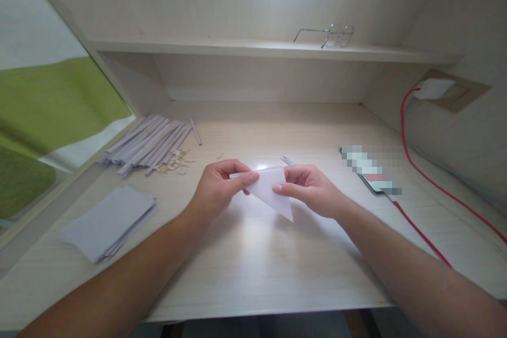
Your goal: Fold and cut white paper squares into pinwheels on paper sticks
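Observation:
Between my two hands, a little above the desk, is a small sheet of white paper (270, 184) with one corner pointing down toward me. My left hand (222, 182) pinches its left end between thumb and fingers. On the right edge, my right hand (311, 187) grips the sheet with the thumb in front and the fingers behind. The top edge of the paper looks folded or curled over, though I cannot tell which. Just behind my right hand lies a thin metal tool (287, 160), mostly hidden.
At the left are a stack of white paper (111, 222), a pile of rolled paper sticks (148, 142), loose rubber bands (176, 161) and one separate stick (195, 131). A phone (368, 171) with a red cable (422, 232) lies right. Glasses (336, 37) rest on the shelf (237, 50).

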`<state>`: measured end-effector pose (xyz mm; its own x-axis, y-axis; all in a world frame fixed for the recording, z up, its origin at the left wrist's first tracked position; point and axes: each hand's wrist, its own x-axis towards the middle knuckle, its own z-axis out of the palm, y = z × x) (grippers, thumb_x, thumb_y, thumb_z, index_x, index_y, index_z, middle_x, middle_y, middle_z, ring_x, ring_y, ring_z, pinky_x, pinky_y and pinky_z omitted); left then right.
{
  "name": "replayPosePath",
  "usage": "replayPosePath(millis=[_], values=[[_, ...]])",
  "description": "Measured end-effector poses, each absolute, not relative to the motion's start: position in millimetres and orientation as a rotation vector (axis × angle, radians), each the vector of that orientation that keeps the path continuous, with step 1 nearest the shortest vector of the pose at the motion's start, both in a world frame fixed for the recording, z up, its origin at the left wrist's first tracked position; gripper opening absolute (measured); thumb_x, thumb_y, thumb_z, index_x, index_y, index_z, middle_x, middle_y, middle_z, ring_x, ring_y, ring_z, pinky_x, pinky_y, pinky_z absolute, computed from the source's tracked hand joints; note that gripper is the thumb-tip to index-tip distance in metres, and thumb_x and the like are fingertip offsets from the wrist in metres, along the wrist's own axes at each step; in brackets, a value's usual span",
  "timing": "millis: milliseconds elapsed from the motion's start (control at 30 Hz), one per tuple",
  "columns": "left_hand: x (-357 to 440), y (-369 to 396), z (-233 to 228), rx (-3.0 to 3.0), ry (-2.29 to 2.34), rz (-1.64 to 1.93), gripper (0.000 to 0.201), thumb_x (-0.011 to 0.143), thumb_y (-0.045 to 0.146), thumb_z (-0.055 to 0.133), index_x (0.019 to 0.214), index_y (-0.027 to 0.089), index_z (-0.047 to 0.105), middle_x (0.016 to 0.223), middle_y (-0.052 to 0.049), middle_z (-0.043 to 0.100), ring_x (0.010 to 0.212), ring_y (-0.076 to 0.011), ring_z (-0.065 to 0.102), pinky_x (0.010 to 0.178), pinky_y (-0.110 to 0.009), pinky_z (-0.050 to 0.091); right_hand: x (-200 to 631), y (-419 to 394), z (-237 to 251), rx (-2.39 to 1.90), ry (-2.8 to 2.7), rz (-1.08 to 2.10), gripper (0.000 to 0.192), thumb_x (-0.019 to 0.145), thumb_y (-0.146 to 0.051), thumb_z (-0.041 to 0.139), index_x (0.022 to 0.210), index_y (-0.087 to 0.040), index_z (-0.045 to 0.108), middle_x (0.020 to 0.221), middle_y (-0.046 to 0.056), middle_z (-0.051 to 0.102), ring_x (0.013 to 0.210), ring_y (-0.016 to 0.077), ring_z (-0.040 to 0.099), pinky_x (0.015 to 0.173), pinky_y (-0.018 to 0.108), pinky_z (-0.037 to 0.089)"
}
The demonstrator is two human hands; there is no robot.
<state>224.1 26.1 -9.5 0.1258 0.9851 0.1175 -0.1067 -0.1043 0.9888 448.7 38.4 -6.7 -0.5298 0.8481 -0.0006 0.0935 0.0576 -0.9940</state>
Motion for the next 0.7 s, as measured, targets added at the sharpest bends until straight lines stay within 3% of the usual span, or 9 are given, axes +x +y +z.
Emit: replayPosePath(millis=[167, 300, 533, 700], values=[[229.1, 24.6, -13.2, 1.131, 0.937, 1.200, 0.022, 0.080, 0.037, 0.081, 0.076, 0.016, 0.077, 0.073, -0.003, 0.071, 0.070, -0.0160, 0.064, 0.068, -0.029, 0.053, 443.1, 37.0, -13.3, -0.958, -1.573, 1.515, 0.028, 0.081, -0.042, 0.081, 0.076, -0.015, 0.075, 0.072, 0.003, 0.069, 0.068, 0.0148, 0.062, 0.066, 0.028, 0.048], [232.9, 24.3, -14.7, 1.232, 1.033, 1.152, 0.031, 0.084, 0.039, 0.076, 0.067, 0.014, 0.073, 0.066, -0.004, 0.069, 0.066, -0.0164, 0.064, 0.070, -0.030, 0.053, 440.8, 37.2, -15.8, -0.970, -1.493, 1.509, 0.029, 0.080, -0.043, 0.082, 0.076, -0.015, 0.076, 0.074, 0.004, 0.072, 0.069, 0.0159, 0.066, 0.069, 0.031, 0.054], [230.9, 24.1, -13.0, 1.230, 1.002, 1.109, 0.026, 0.082, 0.032, 0.072, 0.065, 0.013, 0.073, 0.063, -0.004, 0.066, 0.062, -0.0165, 0.060, 0.061, -0.029, 0.048, 440.2, 39.1, -15.3, -0.950, -1.491, 1.557, 0.027, 0.079, -0.042, 0.082, 0.076, -0.016, 0.074, 0.072, 0.002, 0.071, 0.064, 0.0141, 0.067, 0.066, 0.029, 0.056], [229.4, 25.4, -10.9, 1.215, 1.004, 1.218, 0.030, 0.084, 0.037, 0.071, 0.064, 0.015, 0.068, 0.061, -0.001, 0.060, 0.061, -0.0152, 0.057, 0.060, -0.028, 0.049, 442.5, 40.6, -14.5, -0.933, -1.533, 1.559, 0.025, 0.079, -0.040, 0.083, 0.074, -0.016, 0.074, 0.070, 0.001, 0.070, 0.064, 0.0128, 0.066, 0.066, 0.027, 0.054]])
